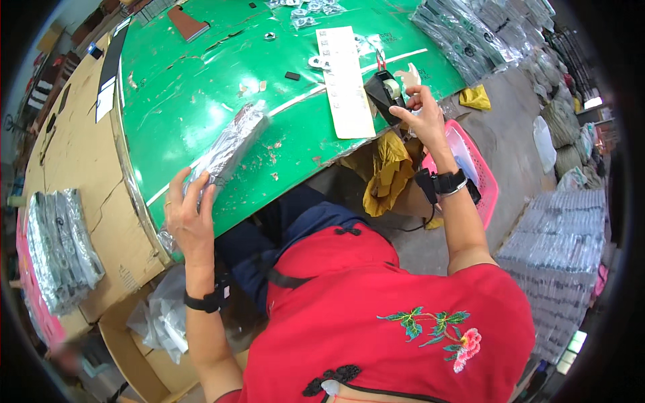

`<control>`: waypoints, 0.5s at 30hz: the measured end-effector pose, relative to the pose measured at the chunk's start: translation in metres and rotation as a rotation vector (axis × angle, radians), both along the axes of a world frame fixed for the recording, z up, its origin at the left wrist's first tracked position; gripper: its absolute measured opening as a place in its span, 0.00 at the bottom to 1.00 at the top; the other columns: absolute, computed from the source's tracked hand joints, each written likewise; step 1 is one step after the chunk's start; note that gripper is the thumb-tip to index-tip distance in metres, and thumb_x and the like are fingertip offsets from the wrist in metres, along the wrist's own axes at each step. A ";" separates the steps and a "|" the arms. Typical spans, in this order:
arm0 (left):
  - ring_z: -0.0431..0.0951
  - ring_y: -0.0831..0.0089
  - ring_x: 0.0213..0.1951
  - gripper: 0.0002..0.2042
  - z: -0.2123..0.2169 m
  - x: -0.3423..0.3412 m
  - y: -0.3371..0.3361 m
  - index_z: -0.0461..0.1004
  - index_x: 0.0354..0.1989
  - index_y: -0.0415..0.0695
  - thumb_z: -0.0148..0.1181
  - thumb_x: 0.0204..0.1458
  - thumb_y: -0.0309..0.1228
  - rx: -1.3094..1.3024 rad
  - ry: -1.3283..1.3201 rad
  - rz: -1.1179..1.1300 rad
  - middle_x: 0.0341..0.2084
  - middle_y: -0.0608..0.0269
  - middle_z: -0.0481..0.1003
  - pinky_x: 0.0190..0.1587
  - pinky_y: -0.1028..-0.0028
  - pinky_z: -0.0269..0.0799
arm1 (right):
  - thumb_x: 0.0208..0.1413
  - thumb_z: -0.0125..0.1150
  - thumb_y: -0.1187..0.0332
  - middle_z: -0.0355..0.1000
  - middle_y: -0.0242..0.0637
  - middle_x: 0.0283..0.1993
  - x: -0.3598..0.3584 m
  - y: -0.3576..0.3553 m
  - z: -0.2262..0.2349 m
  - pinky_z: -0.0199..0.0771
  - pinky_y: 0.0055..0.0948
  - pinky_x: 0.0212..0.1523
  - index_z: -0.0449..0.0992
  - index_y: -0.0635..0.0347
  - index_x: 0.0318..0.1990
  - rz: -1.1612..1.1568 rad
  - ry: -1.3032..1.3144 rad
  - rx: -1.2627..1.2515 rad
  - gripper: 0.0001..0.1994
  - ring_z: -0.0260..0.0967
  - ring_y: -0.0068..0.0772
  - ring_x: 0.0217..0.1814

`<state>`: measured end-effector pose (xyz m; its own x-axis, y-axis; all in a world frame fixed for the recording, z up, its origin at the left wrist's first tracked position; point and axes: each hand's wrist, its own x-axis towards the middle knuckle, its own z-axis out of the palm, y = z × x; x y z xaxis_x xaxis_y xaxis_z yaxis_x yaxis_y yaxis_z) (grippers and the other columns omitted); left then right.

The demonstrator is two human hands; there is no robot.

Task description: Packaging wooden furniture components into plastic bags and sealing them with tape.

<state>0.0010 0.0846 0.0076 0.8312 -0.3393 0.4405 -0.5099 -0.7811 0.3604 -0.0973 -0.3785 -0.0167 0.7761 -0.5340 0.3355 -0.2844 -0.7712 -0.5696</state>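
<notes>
My left hand (190, 218) rests on the near end of a long bundle of clear plastic packets (228, 149) lying on the green table (201, 74), pressing it down at the table's front edge. At the black tape dispenser (383, 91) near the table's right front edge, my right hand (422, 111) pinches the tape with its fingertips. A long white paper strip (344, 80) lies just left of the dispenser. Both wrists wear black bands.
Stacks of clear packets lie at the table's far right (463, 33), on the cardboard at left (60, 248) and on the floor at right (557, 248). A pink basket (480, 174) and yellow cloth (386, 171) sit under the table edge. A cardboard box (141, 349) stands below.
</notes>
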 end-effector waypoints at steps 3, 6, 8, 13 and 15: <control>0.78 0.59 0.49 0.11 -0.001 0.000 0.000 0.83 0.46 0.48 0.68 0.54 0.32 -0.002 -0.007 -0.012 0.52 0.60 0.77 0.49 0.63 0.71 | 0.47 0.78 0.60 0.74 0.31 0.29 0.004 -0.002 0.000 0.72 0.33 0.36 0.75 0.60 0.49 0.086 0.001 -0.059 0.25 0.72 0.30 0.33; 0.78 0.58 0.49 0.11 -0.001 0.000 0.000 0.83 0.46 0.48 0.68 0.55 0.32 -0.005 -0.023 -0.011 0.51 0.60 0.77 0.48 0.63 0.71 | 0.50 0.76 0.63 0.73 0.28 0.26 0.009 -0.009 -0.011 0.70 0.27 0.32 0.75 0.60 0.49 0.010 -0.085 0.363 0.21 0.69 0.22 0.29; 0.78 0.58 0.48 0.11 0.000 0.000 -0.001 0.83 0.46 0.48 0.68 0.55 0.32 -0.015 -0.025 -0.017 0.51 0.59 0.77 0.48 0.63 0.71 | 0.54 0.73 0.65 0.74 0.27 0.27 0.004 -0.007 -0.008 0.67 0.23 0.30 0.75 0.60 0.49 -0.030 -0.141 0.315 0.19 0.66 0.17 0.27; 0.78 0.57 0.48 0.11 0.003 0.001 -0.002 0.83 0.46 0.47 0.67 0.55 0.32 -0.029 0.023 -0.003 0.51 0.58 0.77 0.49 0.62 0.71 | 0.58 0.69 0.68 0.75 0.25 0.30 -0.030 -0.001 0.008 0.65 0.21 0.33 0.74 0.60 0.52 -0.023 -0.138 0.579 0.16 0.67 0.15 0.31; 0.78 0.57 0.48 0.11 0.004 0.002 -0.002 0.83 0.45 0.47 0.67 0.55 0.32 -0.035 0.035 0.002 0.51 0.58 0.77 0.49 0.62 0.71 | 0.61 0.66 0.70 0.75 0.25 0.33 -0.050 0.008 0.014 0.64 0.16 0.37 0.74 0.61 0.53 0.000 -0.131 0.749 0.15 0.67 0.12 0.36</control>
